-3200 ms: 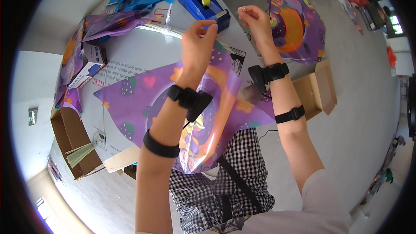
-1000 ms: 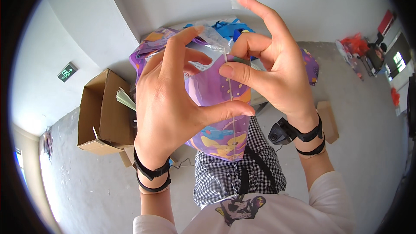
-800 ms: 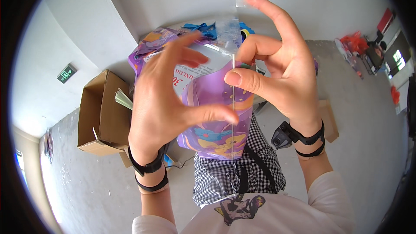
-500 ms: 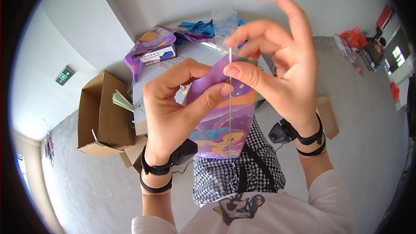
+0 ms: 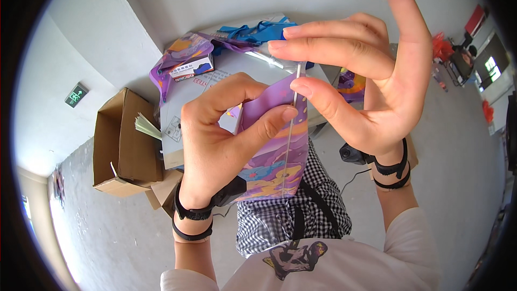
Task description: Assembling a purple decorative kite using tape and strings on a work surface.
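Note:
In front of my chest hangs a purple printed bag (image 5: pixel 274 164) with yellow and blue flower and cloud patterns. A thin white edge strip (image 5: pixel 291 129) runs down it. My left hand (image 5: pixel 215 134) is closed, pinching the upper part of the bag between thumb and fingers. At the top of the strip, the thumb of my right hand (image 5: pixel 388 91) touches the edge from the right. Its other fingers are spread, the index finger pointing up and blurred. A little clear plastic shows above the strip, partly hidden by those fingers.
On the table (image 5: pixel 183 97) lie purple printed pieces (image 5: pixel 188 48), a small white box (image 5: pixel 192 69) and blue fabric (image 5: pixel 261 32). At the left stands an open cardboard box (image 5: pixel 129 151) with pale paper strips (image 5: pixel 146 125). Red bags (image 5: pixel 442 48) lie far right.
My right hand has moved right, and its fingers have opened wider away from the bag's top. The clear plastic that stood up there is now mostly out of sight. My left hand keeps its pinch.

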The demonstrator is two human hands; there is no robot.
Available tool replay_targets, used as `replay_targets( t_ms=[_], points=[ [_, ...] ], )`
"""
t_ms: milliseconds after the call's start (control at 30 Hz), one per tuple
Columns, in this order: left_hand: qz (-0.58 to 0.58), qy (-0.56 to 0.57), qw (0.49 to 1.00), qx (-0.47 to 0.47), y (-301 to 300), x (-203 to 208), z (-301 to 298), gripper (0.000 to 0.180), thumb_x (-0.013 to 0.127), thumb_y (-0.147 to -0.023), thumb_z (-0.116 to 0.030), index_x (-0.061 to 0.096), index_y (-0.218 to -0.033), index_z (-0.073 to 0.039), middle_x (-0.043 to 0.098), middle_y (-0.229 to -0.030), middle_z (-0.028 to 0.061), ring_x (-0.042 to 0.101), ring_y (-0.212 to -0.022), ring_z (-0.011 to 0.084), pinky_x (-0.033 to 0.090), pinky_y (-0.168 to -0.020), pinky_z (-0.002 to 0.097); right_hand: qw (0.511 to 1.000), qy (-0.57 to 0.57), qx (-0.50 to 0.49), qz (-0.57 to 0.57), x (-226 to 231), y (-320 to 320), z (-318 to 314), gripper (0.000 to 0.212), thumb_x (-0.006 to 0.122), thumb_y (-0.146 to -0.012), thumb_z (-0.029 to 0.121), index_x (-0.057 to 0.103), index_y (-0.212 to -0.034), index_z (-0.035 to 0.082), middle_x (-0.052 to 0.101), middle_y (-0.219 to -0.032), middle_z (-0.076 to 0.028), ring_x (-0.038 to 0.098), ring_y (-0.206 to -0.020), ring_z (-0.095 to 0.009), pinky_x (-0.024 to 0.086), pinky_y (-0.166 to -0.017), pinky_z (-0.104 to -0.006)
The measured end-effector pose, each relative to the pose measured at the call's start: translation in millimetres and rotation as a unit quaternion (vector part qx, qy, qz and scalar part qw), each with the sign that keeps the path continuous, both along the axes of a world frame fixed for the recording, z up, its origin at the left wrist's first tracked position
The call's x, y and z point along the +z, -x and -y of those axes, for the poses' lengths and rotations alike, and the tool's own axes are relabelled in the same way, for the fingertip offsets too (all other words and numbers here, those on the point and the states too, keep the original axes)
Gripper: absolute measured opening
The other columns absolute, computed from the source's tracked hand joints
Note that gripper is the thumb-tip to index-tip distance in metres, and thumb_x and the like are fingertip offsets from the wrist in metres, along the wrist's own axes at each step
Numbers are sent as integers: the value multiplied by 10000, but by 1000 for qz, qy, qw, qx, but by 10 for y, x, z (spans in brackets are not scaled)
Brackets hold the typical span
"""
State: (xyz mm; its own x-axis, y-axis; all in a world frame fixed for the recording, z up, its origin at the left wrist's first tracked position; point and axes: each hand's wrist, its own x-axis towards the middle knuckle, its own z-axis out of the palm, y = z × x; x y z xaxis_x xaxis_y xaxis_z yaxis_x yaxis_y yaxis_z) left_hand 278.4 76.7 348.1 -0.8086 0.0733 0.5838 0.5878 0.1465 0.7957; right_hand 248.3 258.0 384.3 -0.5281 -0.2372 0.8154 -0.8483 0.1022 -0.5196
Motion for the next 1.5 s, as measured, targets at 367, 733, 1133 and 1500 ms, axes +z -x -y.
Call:
replay_targets(
  t_ms=[367,733,1133,1500],
  points=[
    [-7,3,1000,1,0,6,7,205,838,-733,-72,681,-826,23,625,-738,21,533,-660,76,445,-642,233,999,-2,6,32,12,-27,10,898,768,-791,63,190,-1469,-53,670,-982,-191,664,-879,-211,502,-803,-326],
    [-40,29,999,14,-11,14,9,205,838,-735,-90,683,-820,15,635,-740,27,557,-666,87,444,-651,237,997,-1,19,69,16,-37,42,889,756,-800,63,183,-1468,-59,667,-999,-202,663,-888,-217,506,-813,-335],
    [-32,35,998,32,-13,9,38,210,838,-729,-77,670,-805,23,625,-737,31,549,-668,93,440,-638,241,994,5,28,103,31,-44,56,879,744,-810,64,175,-1467,-66,663,-1017,-213,663,-897,-223,510,-823,-346],
    [-44,26,999,18,-7,-3,30,207,841,-722,-72,679,-811,21,632,-743,37,556,-665,100,444,-647,242,985,45,33,164,89,-72,77,869,732,-820,64,168,-1467,-73,660,-1034,-223,663,-906,-229,515,-833,-355]
  ],
)
